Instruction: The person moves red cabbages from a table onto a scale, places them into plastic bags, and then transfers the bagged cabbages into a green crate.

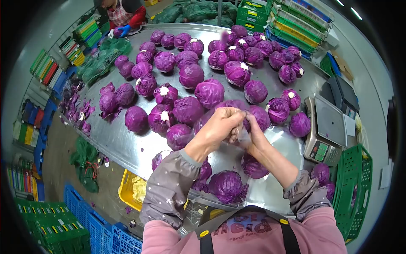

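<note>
My left hand and my right hand meet over the middle of the metal table, both closed on a clear plastic bag. The left fingers are curled into a fist, pinching the gathered plastic. Against it, the right fingers grip from the other side. Just beyond my knuckles, a red cabbage shows a glossy, film-like sheen and is partly hidden by the hands. Another red cabbage lies beside my right fingers. Below my wrists sit more red cabbages, one large near the table's front edge.
Many red cabbages cover the metal table. At right stand a weighing scale and a green crate. A yellow crate is below the front edge. Across the table, a person in blue gloves works near green netting.
</note>
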A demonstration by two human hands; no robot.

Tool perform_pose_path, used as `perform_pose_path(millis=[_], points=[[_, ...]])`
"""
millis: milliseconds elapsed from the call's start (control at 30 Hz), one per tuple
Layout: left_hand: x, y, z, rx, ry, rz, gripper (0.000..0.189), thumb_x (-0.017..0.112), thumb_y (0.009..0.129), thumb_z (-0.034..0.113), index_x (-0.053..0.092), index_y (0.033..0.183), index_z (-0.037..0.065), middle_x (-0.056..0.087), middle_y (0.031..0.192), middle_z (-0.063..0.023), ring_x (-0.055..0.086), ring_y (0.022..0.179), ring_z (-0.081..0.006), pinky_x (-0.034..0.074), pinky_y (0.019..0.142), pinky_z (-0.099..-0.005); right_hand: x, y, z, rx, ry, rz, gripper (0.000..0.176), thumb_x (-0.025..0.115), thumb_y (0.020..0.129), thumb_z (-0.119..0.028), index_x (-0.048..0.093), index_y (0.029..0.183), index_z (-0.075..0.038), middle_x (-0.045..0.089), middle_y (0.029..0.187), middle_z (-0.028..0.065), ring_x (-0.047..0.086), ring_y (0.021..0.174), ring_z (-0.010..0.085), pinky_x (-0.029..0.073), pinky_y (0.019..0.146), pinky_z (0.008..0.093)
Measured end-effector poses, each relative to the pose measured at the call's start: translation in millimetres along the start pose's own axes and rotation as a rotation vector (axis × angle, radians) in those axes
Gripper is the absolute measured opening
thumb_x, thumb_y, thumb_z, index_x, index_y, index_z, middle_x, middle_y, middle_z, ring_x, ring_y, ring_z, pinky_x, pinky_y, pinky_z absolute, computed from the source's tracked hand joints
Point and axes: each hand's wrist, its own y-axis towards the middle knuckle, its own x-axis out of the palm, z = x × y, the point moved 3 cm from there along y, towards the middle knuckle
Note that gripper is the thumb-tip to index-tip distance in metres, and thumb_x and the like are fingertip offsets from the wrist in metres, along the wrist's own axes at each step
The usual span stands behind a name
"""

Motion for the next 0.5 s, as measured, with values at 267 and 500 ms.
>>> perform_pose_path(millis=[267, 500], points=[[17.5, -71.4, -106.0, -0.15, 0.086, 0.053, 0.024, 0.049, 0.089, 0.019, 0.05, 0.069, 0.005, 0.049, 0.056, 0.001, 0.045, 0.048, -0.0055, 0.037, 0.045, -0.0208, -20.0, -39.7, 14.6, 0.005, -0.633, 0.004, 0.073, 0.062, 0.077, -0.026, 0.018, 0.133, -0.008, 0.037, 0.123, 0.0187, 0.051, 0.102, 0.0288, 0.056, 0.063, 0.0376], [20.5, -112.4, -145.3, -0.102, -0.172, 0.246, 0.022, 0.051, 0.088, 0.015, 0.053, 0.069, 0.003, 0.05, 0.055, -0.0006, 0.044, 0.048, -0.0065, 0.036, 0.046, -0.0215, -15.5, -45.6, 50.3, 0.065, -0.261, 0.023, 0.076, 0.065, 0.076, -0.03, 0.021, 0.13, -0.002, 0.046, 0.114, 0.0177, 0.052, 0.104, 0.0254, 0.055, 0.066, 0.04]])
